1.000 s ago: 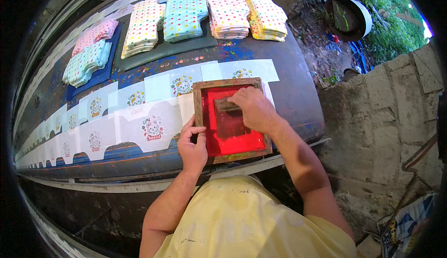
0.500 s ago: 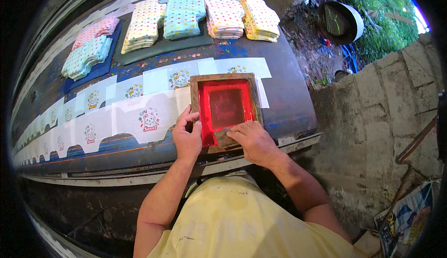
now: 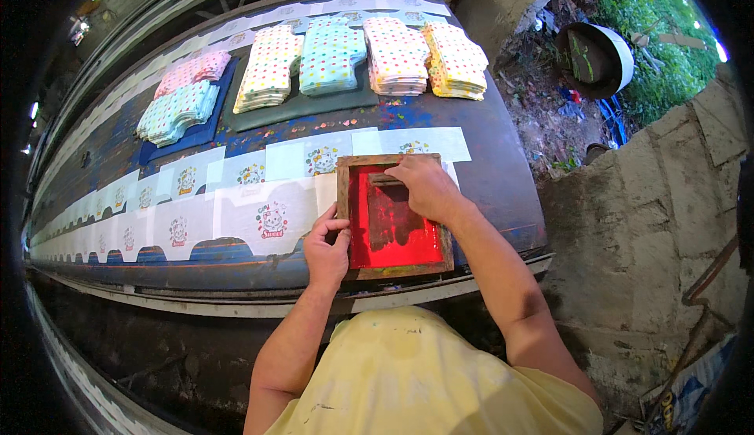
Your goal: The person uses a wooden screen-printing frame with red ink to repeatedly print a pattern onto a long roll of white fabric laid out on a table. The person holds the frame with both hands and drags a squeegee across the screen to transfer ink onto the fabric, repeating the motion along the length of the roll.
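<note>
A wooden-rimmed printing screen lies flat at the table's near right, over the end of a row of white cloth pieces. Wet red ink covers much of its mesh, with a darker patch in the middle. My left hand is closed on the screen's left rim, fingers curled at the wood. Inside the screen, by its far side, my right hand grips a narrow squeegee, partly hidden under the fingers. Left of the screen, a white cloth piece bears a printed cartoon animal in red and green.
Behind stand stacks of dotted cut cloth: cream, blue, pink and yellow. More stacks rest on a dark blue cloth at the left. A metal rail runs along the table's near edge. A concrete wall rises at right.
My right hand has moved from the screen's near side to its far side with the squeegee, and the red ink is spread differently. My left hand stays at the left rim. The view has shifted slightly.
</note>
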`<state>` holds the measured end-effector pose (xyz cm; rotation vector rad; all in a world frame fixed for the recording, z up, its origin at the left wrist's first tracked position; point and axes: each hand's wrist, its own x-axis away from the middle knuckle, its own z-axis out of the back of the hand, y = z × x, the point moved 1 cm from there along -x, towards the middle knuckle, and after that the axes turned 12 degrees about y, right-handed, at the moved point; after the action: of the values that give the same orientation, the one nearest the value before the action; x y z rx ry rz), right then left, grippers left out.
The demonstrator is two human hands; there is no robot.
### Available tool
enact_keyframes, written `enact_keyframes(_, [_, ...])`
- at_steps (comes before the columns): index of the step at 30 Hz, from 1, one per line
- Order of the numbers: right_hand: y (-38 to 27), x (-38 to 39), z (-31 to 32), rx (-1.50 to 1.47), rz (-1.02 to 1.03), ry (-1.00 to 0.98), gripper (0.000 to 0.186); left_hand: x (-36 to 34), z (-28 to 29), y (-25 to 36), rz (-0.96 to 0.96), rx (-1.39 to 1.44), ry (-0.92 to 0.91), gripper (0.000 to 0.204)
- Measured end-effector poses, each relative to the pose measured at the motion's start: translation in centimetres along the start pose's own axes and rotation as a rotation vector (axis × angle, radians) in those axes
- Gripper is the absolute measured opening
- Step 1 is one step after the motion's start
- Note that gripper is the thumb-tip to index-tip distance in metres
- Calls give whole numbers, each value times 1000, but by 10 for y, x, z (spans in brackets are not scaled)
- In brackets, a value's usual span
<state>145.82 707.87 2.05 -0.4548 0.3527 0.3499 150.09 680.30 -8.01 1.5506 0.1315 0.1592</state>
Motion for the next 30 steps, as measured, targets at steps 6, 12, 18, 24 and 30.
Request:
enact_keyframes(6, [-33,54,-4,84,40,4,44,0,1,-5,-61,-22,-18,17])
enact_keyframes(12, [-74,97,8,89,32,14,41,3,-5,3,49,-6,22,20])
enact_keyframes(18, [-99,118,19,54,-33,-24,48,7,-5,10,-165,-91,-55,39])
enact_keyframes(24, [-110,125,38,-58,-97,-110,46,1,-7,8,-224,-209,-77,43])
enact_keyframes(30, [-96,151,71,-143,-196,160,47,14,-14,64,-158,4,-80,33])
